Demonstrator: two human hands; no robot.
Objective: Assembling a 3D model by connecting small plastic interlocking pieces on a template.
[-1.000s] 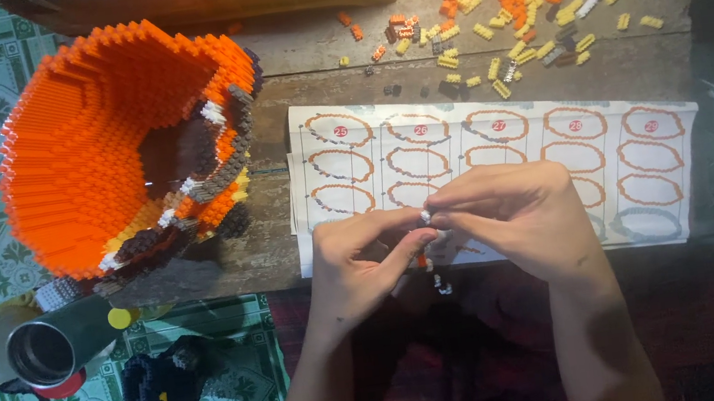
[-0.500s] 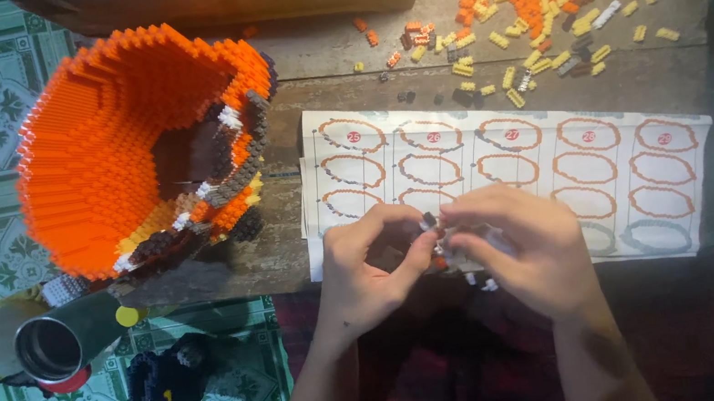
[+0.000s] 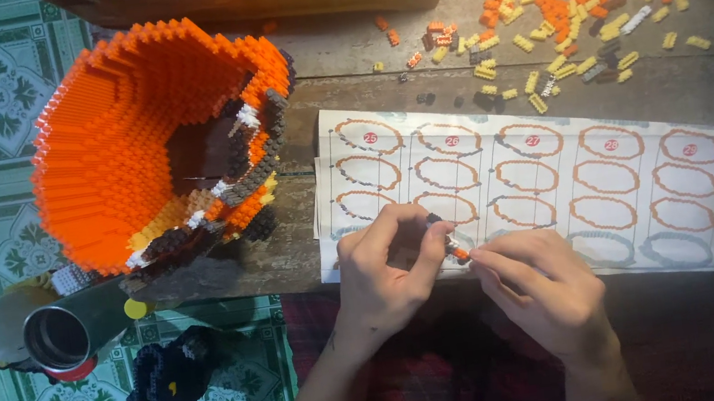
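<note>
Over the instruction sheet (image 3: 556, 174), both hands (fingertips meeting) pinch bricks (image 3: 453, 247).

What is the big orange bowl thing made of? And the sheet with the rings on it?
The big orange shell looks like hard plastic: many tiny matte bricks stacked in stepped rows, with brown, white and yellow ones near its edge. The sheet seems to be thin printed paper, white with orange rings; it lies flat on the worn wooden table, its edges slightly lifted.
</note>
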